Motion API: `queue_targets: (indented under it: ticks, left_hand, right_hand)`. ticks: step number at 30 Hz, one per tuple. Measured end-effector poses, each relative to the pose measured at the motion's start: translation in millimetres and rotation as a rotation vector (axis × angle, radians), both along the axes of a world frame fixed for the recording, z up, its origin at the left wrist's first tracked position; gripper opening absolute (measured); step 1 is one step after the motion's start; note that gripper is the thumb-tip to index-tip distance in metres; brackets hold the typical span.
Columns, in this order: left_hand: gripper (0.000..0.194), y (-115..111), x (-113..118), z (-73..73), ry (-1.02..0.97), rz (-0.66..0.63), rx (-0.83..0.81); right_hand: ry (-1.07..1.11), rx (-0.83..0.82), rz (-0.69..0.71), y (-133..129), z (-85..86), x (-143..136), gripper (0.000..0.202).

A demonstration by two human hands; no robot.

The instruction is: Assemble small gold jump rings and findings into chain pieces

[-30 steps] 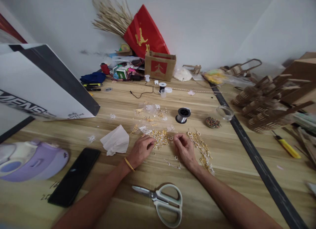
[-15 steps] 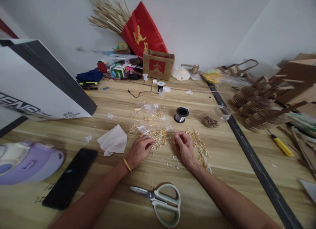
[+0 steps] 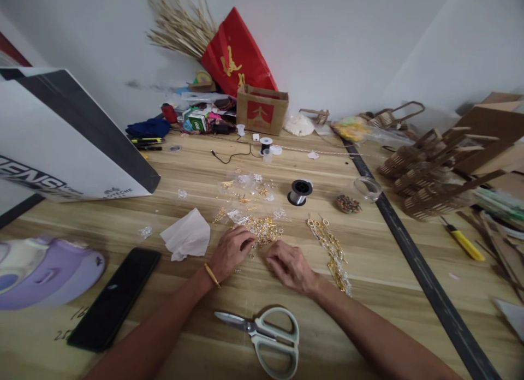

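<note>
My left hand (image 3: pixel 232 251), with a gold bangle (image 3: pixel 212 275) at its wrist, rests at the left edge of a pile of gold and silver beads (image 3: pixel 264 229). Its thumb and forefinger are closed together; anything between them is too small to make out. Just below the pile, my right hand (image 3: pixel 291 266) lies palm down with curled fingers, and its fingertips are hidden. Gold and silver beaded chains (image 3: pixel 332 249) with rings at their tops lie to the right of it. White-handled scissors (image 3: pixel 268 336) lie nearer to me.
Behind the pile are small bags of findings (image 3: pixel 248 183) and a wire spool (image 3: pixel 301 191). A dish of dark beads (image 3: pixel 349 203) stands on the right, near small woven baskets (image 3: pixel 426 178). A tissue (image 3: pixel 186 234) and a phone (image 3: pixel 115 298) lie on the left.
My right hand has moved left, from beside the gold chains to below the bead pile, and turned palm down. It now covers where a thin silver chain lay. The left hand has hardly moved.
</note>
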State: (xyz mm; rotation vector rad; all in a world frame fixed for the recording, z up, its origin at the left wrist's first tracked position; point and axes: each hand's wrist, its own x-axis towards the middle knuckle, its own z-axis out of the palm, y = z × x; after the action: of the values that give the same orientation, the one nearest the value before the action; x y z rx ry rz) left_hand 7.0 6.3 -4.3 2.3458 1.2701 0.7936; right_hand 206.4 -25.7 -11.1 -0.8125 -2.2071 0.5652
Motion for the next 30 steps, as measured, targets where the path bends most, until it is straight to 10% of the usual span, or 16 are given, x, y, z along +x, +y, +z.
queue_targets:
  ticks: [13,30]
  left_hand:
    - [0.01,0,0,-1.7,-0.007,0.002,0.006]
    - [0.01,0,-1,-3.8,0.036,0.001,0.034]
  right_hand:
    - [-0.247,0.338,0.1,-3,-7.5,-2,0.011]
    - [-0.282,0.358,0.119,-4,-10.7,-3,0.007]
